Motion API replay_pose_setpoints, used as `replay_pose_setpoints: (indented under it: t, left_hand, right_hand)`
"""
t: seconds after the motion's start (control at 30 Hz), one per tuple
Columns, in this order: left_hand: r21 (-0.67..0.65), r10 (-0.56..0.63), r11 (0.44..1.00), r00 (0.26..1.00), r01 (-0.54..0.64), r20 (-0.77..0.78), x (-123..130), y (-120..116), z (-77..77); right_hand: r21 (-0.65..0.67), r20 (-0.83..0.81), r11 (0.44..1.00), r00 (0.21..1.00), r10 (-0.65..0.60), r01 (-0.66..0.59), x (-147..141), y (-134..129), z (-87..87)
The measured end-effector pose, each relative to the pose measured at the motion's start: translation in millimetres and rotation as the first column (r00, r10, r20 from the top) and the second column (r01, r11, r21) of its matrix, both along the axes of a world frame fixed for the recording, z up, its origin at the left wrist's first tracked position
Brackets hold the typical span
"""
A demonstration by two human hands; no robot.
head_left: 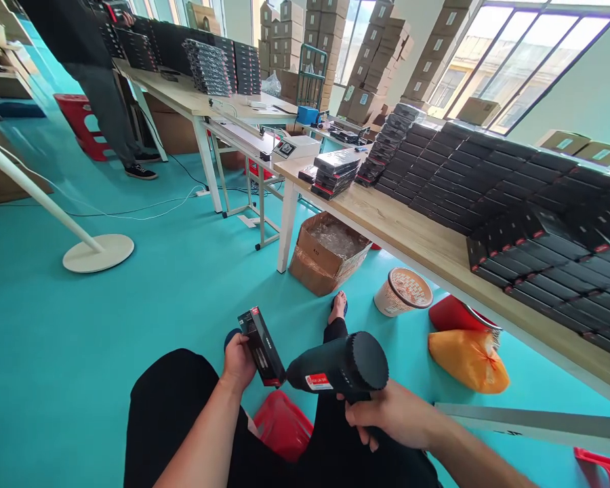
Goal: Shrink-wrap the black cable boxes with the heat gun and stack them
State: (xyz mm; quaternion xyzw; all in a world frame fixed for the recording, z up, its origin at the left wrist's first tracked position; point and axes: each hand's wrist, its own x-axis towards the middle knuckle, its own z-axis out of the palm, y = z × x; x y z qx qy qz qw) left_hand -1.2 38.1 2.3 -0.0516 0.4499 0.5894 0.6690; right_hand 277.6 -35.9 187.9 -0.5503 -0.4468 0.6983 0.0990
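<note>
My left hand point(240, 362) is closed around one side of a slim black box point(262, 348) with red marks at its ends, held tilted above my lap. In my right hand point(381, 413) is a dark heat gun point(338, 364), gripped by its handle. Its narrow front end points left, close to the lower corner of the box; whether the two touch I cannot tell. A red and white label sits on the gun's side. Below, between my legs, is a red plastic stool or bin point(283, 427), partly hidden.
Many black boxes point(452, 176) are stacked on the long wooden table point(427, 224) at right. Under it stand an open carton point(312, 261), a waste bin point(394, 298) and an orange bag point(465, 359). A white round stand base point(99, 254) is at left. Another person point(102, 88) stands farther back.
</note>
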Motion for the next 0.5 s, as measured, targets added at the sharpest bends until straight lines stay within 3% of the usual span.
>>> replay_pose_setpoints:
  t: [0.13,0.27,0.37,0.5]
  left_hand:
    - [0.002,0.008,1.000,1.000,-0.009,0.023,-3.6,-1.2,0.7]
    - [0.015,-0.009,1.000,1.000,0.009,-0.010,-4.5,-4.1,-4.2]
    - [0.117,-0.032,0.991,0.979,0.057,-0.202,-2.4,-5.5,-9.8]
    - [0.249,-0.018,0.955,0.864,0.164,-0.503,0.9,-5.9,-12.9]
  right_hand:
    - [-0.002,-0.080,0.999,0.996,-0.050,0.050,2.3,-14.8,-10.6]
    - [0.020,-0.117,0.962,0.956,-0.269,0.273,6.6,-20.3,-28.3]
    - [-0.069,-0.239,0.935,0.904,-0.354,0.348,13.1,-18.8,-36.7]
    - [-0.068,-0.283,0.884,0.841,-0.461,0.462,17.6,-11.5,-34.4]
